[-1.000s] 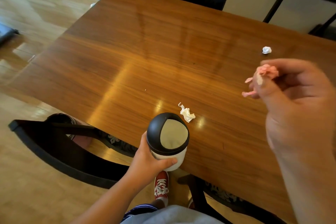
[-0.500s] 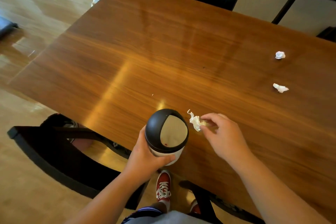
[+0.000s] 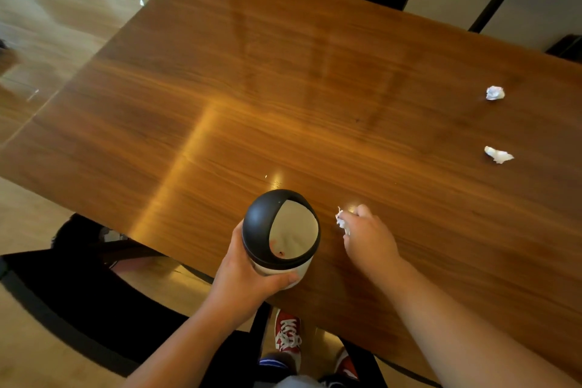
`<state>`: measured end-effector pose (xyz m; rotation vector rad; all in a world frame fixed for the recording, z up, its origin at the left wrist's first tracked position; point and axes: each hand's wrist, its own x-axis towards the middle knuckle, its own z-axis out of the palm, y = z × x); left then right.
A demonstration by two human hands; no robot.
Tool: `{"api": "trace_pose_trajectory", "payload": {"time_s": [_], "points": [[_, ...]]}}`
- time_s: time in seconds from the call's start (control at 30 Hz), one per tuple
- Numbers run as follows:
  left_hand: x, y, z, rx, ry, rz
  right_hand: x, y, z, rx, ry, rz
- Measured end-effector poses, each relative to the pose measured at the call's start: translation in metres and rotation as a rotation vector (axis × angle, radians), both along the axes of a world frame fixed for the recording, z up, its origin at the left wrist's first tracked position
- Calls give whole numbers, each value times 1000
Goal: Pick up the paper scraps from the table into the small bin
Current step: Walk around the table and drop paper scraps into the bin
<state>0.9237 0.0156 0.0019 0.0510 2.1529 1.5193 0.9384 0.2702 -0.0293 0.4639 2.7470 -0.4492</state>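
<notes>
Fingers [image 3: 359,214] of right hand [image 3: 370,239] pinched on white scrap [image 3: 341,221] beside small bin [image 3: 281,231], gripped by left hand [image 3: 248,277]. Two scraps [image 3: 495,93] [image 3: 498,155] left on counter [image 3: 283,88]; roughly midway.

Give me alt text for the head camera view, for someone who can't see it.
Over a wooden table, the left hand holds a small black-lidded bin while the right hand pinches a white paper scrap beside it. Two more white scraps lie far right.
</notes>
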Motion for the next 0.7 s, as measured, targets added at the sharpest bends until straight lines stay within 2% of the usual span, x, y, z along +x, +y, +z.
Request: {"api": "trace_pose_trajectory", "payload": {"time_s": [0.2, 0.37, 0.53, 0.7], "points": [[-7, 6, -3, 22, -26, -24, 1, 7, -1, -61, 18, -35], [-2, 16, 0, 20, -35, -82, 21, 27, 20, -333, 136, -300], [5, 31, 3, 15, -59, -164, 46, 49, 85, -460, 378, -528], [16, 60, 11, 20, -46, -266, 80, 67, 178, -466, 637, -573]]}}
